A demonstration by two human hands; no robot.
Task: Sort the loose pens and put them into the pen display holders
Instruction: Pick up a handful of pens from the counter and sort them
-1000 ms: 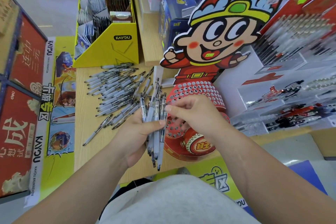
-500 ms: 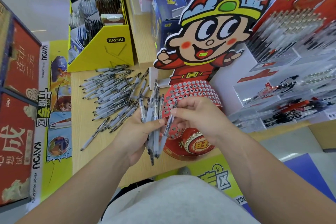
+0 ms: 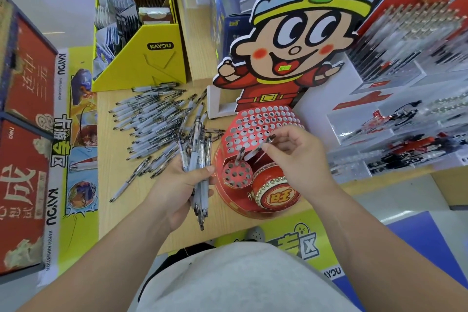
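Loose pens (image 3: 152, 121) crowd the tabletop (image 3: 111, 223) beside the red holder (image 3: 258, 121); nearer wood lies bare.

Counter (image 3: 114, 220), pale wood. It bore a spread of loose pens (image 3: 152, 121) at left centre, with one stray pen (image 3: 125, 184) apart toward the near edge. A yellow card box (image 3: 157, 66) stood behind the pens, a red perforated pen holder (image 3: 229, 197) at centre, and clear pen racks (image 3: 392, 152) at right.

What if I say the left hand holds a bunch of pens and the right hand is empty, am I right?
Not quite. In the head view the right hand is not empty: it pinches one pen. The left hand does hold the bunch of pens.
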